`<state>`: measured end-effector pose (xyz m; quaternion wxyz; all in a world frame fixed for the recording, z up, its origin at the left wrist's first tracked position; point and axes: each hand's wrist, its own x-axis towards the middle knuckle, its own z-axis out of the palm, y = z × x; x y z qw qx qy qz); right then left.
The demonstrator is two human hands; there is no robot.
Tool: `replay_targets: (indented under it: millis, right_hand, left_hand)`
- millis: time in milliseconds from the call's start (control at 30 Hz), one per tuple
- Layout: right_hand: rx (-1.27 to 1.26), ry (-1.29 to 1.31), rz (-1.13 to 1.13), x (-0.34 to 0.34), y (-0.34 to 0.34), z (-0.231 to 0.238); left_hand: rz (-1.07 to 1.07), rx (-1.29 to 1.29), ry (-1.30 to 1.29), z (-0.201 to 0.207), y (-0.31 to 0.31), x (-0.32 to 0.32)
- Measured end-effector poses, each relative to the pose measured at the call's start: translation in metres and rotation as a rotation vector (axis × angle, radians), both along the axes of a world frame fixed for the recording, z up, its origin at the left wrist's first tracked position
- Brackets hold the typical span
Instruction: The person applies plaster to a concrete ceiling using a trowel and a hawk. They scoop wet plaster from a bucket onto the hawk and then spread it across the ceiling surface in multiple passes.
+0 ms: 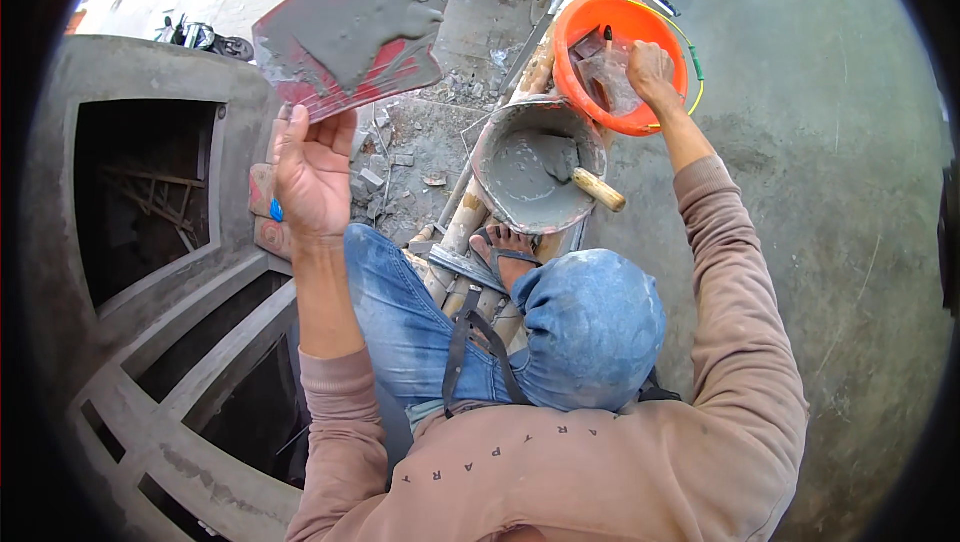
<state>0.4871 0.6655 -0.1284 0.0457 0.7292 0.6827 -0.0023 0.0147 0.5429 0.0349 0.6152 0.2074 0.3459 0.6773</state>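
Observation:
My left hand (315,170) is raised on the left, its thumb at the near edge of a thin red board (370,82) and its fingers underneath. Wet grey mortar (365,17) covers much of the board's top. On the right, my right hand (652,72) reaches over an orange bucket (625,122), its fingers curled; what they grip is hidden. Inside that bucket are a clear, plastic-looking piece (612,82) and a dark-handled tool (607,34). Beside it, a mortar-caked bucket (487,167) holds grey mix and a trowel with a wooden handle (598,189).
My sandaled foot (505,254) rests on bamboo poles (455,232) beneath the buckets. A grey plastered wall (800,192) rises along the right. Concrete frames with dark openings (145,192) stand at the left. Rubble (390,167) lies on the ground below.

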Motion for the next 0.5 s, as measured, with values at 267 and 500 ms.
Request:
replay_targets:
  millis: [267,500]
  right_hand:
    - [0.502,-0.595,-0.157,0.017,-0.145,0.116]
    - [-0.179,0.577,-0.391,-0.058,-0.199,0.096]
  left_hand:
    - [-0.016,-0.121,0.076,-0.034,-0.031,0.024]
    - [-0.034,-0.161,0.082,-0.062,-0.043,0.036]
